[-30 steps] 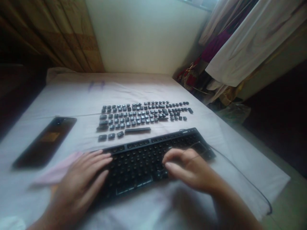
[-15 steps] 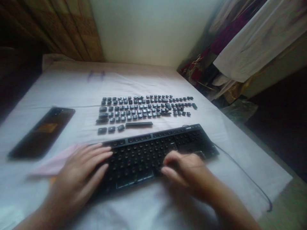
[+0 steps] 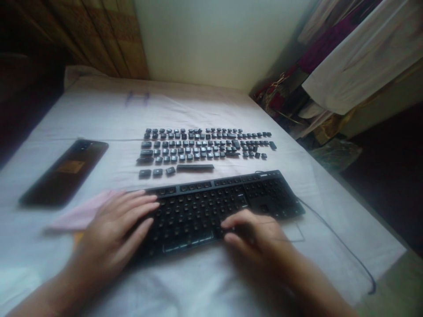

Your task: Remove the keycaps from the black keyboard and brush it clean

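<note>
A black keyboard [image 3: 198,215] with its keycaps off lies tilted across the white cloth. My left hand [image 3: 115,229] lies open on its left end, fingers stretched over the bare switches. Over the lower right part of the main key area, my right hand [image 3: 254,237] is closed, thumb and forefinger close together. A thin bent wire [image 3: 301,233] sticks out behind its knuckles; its other end is hidden in the grip, and I cannot make out its exact kind. Beyond the keyboard, loose black keycaps [image 3: 194,149] sit in rows, with the long space bar [image 3: 194,167] nearest.
A dark phone [image 3: 66,171] lies at the left. Pink paper or cloth [image 3: 86,213] shows under my left hand. The keyboard cable [image 3: 343,246] curves toward the right edge of the white cloth [image 3: 198,105]. Hanging clothes [image 3: 357,66] are at the upper right.
My right hand has shifted slightly down on the keyboard, and the bent wire now points out to the right. My left hand stays in place. The view has moved slightly.
</note>
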Demonstrator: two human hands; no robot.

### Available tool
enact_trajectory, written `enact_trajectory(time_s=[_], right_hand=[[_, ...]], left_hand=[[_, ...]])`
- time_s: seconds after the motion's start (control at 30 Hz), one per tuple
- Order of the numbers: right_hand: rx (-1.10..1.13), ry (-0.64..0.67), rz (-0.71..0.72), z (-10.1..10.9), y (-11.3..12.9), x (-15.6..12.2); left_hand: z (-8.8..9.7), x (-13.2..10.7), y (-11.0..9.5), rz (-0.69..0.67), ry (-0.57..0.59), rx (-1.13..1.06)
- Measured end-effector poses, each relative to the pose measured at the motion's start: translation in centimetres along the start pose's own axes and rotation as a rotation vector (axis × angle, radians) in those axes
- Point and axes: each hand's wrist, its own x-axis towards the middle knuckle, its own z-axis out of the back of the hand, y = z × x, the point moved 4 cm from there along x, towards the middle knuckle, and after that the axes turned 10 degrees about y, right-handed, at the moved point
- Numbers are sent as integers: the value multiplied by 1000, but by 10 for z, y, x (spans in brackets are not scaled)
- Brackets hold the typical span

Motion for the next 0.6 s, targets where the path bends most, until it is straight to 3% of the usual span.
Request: enact_trajectory(time_s=[0.2,0.33,0.6], right_hand=[[-164,-20,96,-6,15,-2],[-160,-106,179,-8,15,-5],[-79,-250,154,-5,4,-8]], left_hand=[[0,-1,0,13,-4,-18],[1,1,-1,7,-5,-10],[0,-1,0,8,25,-16]])
